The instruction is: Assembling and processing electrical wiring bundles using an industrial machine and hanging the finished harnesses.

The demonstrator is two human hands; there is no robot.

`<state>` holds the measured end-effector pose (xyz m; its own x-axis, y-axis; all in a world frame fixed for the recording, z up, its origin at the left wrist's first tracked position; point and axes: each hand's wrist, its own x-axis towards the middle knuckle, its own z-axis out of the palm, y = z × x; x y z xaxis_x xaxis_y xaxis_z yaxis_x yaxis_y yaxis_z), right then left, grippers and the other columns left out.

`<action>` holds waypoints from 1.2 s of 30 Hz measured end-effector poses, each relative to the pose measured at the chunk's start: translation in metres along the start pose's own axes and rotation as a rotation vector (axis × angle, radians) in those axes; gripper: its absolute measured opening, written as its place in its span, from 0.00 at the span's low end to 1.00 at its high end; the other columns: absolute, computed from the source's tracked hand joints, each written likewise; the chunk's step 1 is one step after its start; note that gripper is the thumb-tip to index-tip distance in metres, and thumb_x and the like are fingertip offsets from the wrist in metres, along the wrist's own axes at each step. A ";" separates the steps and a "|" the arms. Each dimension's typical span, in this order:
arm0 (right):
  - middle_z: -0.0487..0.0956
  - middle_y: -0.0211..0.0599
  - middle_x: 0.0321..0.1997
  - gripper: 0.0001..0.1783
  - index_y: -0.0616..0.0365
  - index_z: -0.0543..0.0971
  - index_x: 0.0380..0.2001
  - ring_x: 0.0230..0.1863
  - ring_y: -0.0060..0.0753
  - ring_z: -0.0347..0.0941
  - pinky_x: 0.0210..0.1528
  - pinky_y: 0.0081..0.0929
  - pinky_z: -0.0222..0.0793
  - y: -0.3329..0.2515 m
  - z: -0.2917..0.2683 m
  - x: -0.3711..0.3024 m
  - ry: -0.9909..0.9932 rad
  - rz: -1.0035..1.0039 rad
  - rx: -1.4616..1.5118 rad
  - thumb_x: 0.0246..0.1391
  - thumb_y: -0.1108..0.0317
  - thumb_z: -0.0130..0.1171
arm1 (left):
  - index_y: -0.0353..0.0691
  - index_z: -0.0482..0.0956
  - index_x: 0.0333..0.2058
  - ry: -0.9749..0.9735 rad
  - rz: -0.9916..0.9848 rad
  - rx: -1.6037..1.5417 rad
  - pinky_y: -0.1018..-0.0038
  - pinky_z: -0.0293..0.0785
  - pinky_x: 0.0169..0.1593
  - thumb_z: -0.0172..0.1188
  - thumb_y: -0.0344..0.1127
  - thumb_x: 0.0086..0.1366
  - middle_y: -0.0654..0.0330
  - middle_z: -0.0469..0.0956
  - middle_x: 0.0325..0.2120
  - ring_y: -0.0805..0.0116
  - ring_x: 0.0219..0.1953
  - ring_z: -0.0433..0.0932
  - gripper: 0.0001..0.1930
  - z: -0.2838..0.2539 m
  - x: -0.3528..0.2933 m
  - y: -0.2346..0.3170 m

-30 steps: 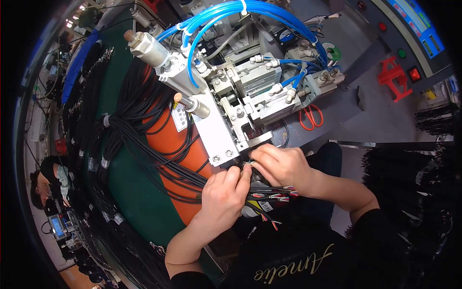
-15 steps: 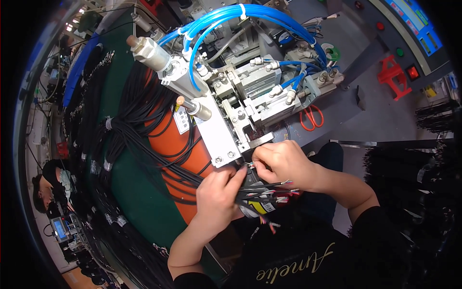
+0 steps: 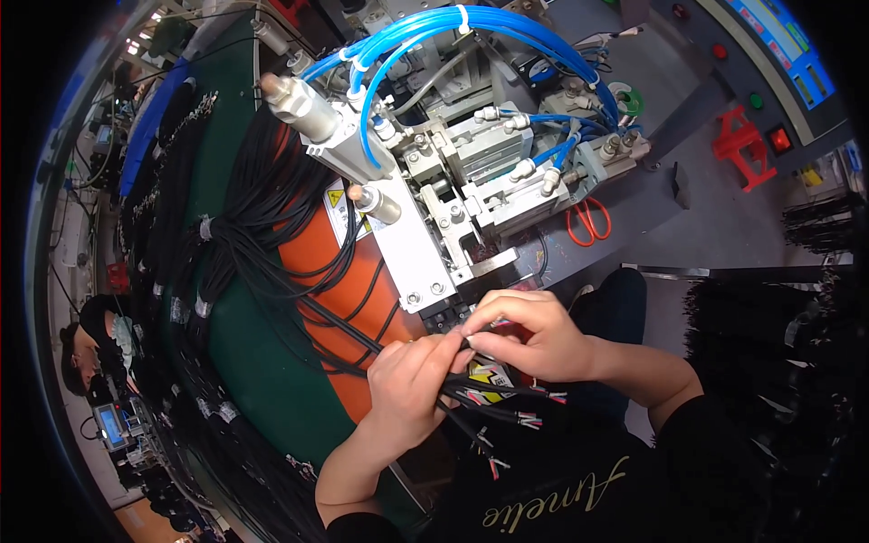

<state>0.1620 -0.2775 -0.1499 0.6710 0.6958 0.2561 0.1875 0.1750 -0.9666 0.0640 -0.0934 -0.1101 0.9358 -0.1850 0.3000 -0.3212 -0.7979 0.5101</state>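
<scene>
The left hand (image 3: 407, 380) is curled, knuckles up, around a bunch of black cables (image 3: 244, 240). The right hand (image 3: 539, 339) meets it fingertip to fingertip, thumb and forefinger pinched on what looks like one cable end (image 3: 466, 341), mostly hidden by the fingers. Both hands are just on the wearer's side of a metal machine (image 3: 403, 262) with blue air hoses (image 3: 507, 25); whether a finger touches it, I can't tell.

As for progress, several cables poke out below the hands with their jackets cut back and coloured wires (image 3: 529, 419) spread bare. The pinched end seems the one being worked on, its state unclear. More cable lies to the left, across an orange sheet (image 3: 312, 258) and a green tabletop (image 3: 244, 362); how much of it is finished, I can't judge.

The elbows are bent, the left forearm slanting up from the lower left, the right one reaching in from the right, wrists close together.
</scene>
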 end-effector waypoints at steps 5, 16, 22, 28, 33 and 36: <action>0.78 0.35 0.31 0.08 0.66 0.77 0.42 0.26 0.15 0.74 0.23 0.13 0.66 -0.001 0.001 -0.004 0.116 0.292 0.576 0.59 0.79 0.57 | 0.34 0.78 0.41 0.011 -0.012 -0.118 0.69 0.67 0.28 0.65 0.27 0.53 0.58 0.79 0.28 0.60 0.24 0.76 0.15 0.005 0.010 -0.009; 0.77 0.31 0.32 0.19 0.64 0.71 0.53 0.32 0.17 0.73 0.32 0.15 0.68 -0.004 0.002 0.000 0.036 0.477 0.687 0.59 0.74 0.58 | 0.33 0.77 0.38 -0.013 -0.024 -0.011 0.69 0.65 0.24 0.65 0.27 0.54 0.56 0.77 0.24 0.59 0.21 0.76 0.12 0.011 0.017 0.001; 0.78 0.36 0.38 0.21 0.64 0.71 0.56 0.36 0.22 0.74 0.36 0.19 0.70 -0.007 0.022 -0.004 0.235 -0.304 -0.401 0.60 0.72 0.58 | 0.34 0.76 0.35 0.153 0.002 -0.108 0.69 0.65 0.23 0.65 0.26 0.54 0.56 0.76 0.20 0.59 0.20 0.76 0.10 0.020 0.016 -0.004; 0.78 0.40 0.40 0.15 0.68 0.76 0.51 0.36 0.24 0.76 0.35 0.19 0.71 0.009 0.000 -0.003 0.096 0.116 0.351 0.63 0.73 0.55 | 0.34 0.75 0.34 0.142 0.010 -0.098 0.68 0.65 0.23 0.65 0.27 0.55 0.56 0.76 0.20 0.60 0.20 0.76 0.10 0.022 0.015 -0.004; 0.79 0.41 0.39 0.12 0.69 0.79 0.47 0.34 0.25 0.77 0.33 0.18 0.71 0.009 -0.007 0.000 -0.014 0.361 0.806 0.63 0.74 0.55 | 0.35 0.75 0.34 0.096 -0.031 -0.197 0.70 0.66 0.24 0.64 0.29 0.57 0.56 0.77 0.21 0.59 0.20 0.77 0.08 0.018 0.016 -0.007; 0.79 0.41 0.38 0.12 0.69 0.79 0.47 0.34 0.25 0.78 0.32 0.17 0.71 0.009 -0.008 0.002 -0.028 0.381 0.800 0.62 0.75 0.55 | 0.35 0.75 0.34 0.066 -0.069 -0.304 0.71 0.66 0.24 0.64 0.29 0.58 0.56 0.77 0.22 0.59 0.21 0.77 0.08 0.015 0.017 -0.009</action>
<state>0.1711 -0.2802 -0.1583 0.5653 0.8214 -0.0752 -0.6102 0.3550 -0.7083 0.0849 -0.0980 -0.1219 0.9486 -0.0905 0.3032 -0.2953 -0.5971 0.7458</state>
